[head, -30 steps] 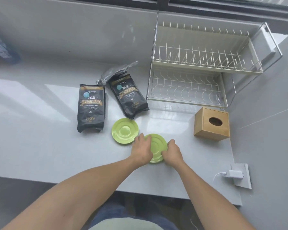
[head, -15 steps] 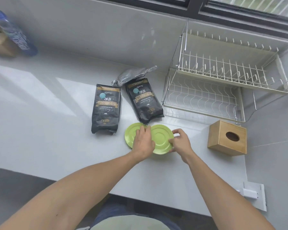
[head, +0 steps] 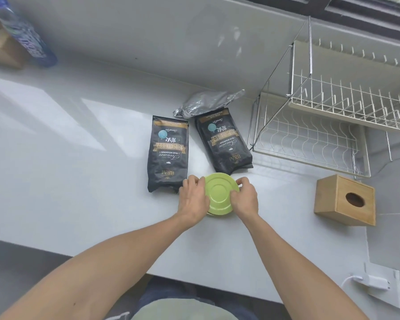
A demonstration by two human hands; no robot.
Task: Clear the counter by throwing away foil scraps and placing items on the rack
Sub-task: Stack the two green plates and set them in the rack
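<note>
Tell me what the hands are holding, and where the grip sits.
Both hands hold the green saucers by opposite rims: left hand on the left edge, right hand on the right.

Two black foil coffee bags (head: 168, 153) lie mid-counter; crumpled silver foil scrap (head: 206, 103) behind them; two-tier white wire dish rack (head: 333, 125) right; stacked green saucers (head: 219, 196) in front.

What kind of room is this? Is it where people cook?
Probably a kitchen. There is a wire dish rack on a pale counter, two coffee bags lying flat, and green saucers held between the left hand and right hand.
</note>
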